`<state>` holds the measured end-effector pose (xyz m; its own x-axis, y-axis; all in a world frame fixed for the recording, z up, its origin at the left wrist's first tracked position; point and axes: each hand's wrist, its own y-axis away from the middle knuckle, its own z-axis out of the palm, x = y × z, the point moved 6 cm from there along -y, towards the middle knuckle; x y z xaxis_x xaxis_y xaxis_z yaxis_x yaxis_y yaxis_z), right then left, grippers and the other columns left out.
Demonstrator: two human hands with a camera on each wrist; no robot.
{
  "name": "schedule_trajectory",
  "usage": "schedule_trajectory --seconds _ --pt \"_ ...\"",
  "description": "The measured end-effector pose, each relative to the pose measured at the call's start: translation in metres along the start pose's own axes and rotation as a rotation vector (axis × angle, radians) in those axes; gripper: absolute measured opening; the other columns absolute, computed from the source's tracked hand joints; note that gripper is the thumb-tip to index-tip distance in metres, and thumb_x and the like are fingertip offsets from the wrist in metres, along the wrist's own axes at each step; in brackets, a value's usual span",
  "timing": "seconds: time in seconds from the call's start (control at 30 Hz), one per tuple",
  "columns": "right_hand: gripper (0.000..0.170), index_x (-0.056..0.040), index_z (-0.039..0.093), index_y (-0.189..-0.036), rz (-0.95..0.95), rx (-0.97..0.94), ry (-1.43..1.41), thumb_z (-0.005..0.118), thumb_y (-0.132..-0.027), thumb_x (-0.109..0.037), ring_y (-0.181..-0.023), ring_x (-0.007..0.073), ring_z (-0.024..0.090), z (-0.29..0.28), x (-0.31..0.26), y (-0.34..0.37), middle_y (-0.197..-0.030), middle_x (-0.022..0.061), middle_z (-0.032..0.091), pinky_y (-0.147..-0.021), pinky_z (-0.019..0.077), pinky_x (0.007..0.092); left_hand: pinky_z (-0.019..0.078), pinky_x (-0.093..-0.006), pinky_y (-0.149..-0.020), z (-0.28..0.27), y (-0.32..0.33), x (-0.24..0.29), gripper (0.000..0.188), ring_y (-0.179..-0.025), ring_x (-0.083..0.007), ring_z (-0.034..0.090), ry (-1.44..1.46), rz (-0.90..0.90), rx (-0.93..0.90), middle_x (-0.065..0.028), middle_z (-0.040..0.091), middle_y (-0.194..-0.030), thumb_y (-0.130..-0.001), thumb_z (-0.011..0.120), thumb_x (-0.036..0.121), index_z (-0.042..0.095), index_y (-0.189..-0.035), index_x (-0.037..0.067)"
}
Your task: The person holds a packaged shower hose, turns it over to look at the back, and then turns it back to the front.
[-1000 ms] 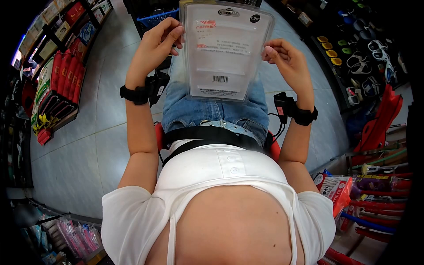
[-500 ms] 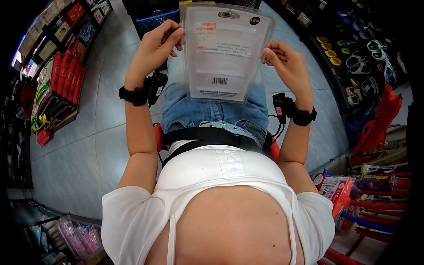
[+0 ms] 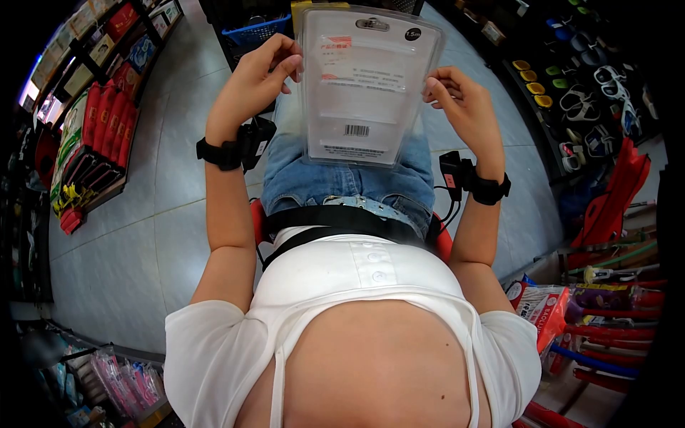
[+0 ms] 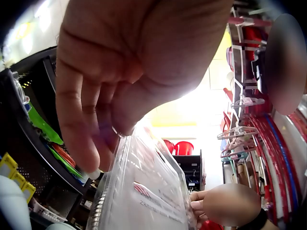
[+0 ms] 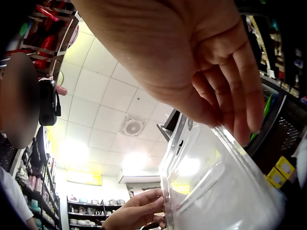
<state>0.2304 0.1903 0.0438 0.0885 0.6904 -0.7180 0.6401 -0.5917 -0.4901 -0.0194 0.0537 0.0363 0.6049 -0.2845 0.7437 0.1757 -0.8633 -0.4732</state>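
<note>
A flat clear plastic blister pack (image 3: pixel 357 107) is held upright above the lap, its white printed back with a barcode facing the wearer. It has a hang hole at the top and a round black "1.5m" mark. My left hand (image 3: pixel 258 82) pinches its left edge between thumb and curled fingers. On the opposite edge, my right hand (image 3: pixel 465 107) pinches the rim likewise. The left wrist view shows the thumb and fingers (image 4: pixel 88 129) at the pack's edge. In the right wrist view, thumb and fingertips meet on the plastic rim (image 5: pixel 230 139). What the pack contains is hidden behind the printed back.
The person sits in jeans (image 3: pixel 342 182) between shop shelves. Sandals and slippers hang on a dark rack (image 3: pixel 571 85) at the right. Red packages (image 3: pixel 107 121) stand at the left, and a blue basket (image 3: pixel 257 30) lies beyond the hands. Wrapped goods (image 3: pixel 542 307) are close by the right elbow.
The pack and the left hand have shifted slightly downward and to the right in the head view. Both hands keep their grip on the edges.
</note>
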Motion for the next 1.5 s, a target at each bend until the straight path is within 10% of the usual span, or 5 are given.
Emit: schedule_trajectory --seconds 1.5 --pt "0.012 0.0007 0.057 -0.100 -0.004 -0.072 0.014 0.053 -0.097 -0.011 -0.077 0.0131 0.063 0.004 -0.005 0.001 -0.082 0.0050 0.063 -0.070 0.0522 0.0261 0.0501 -0.0245 -0.062 -0.001 0.003 0.001 0.012 -0.074 -0.0107 0.059 -0.015 -0.029 -0.022 -0.0038 0.061 -0.078 -0.097 0.050 0.012 0.056 -0.099 0.002"
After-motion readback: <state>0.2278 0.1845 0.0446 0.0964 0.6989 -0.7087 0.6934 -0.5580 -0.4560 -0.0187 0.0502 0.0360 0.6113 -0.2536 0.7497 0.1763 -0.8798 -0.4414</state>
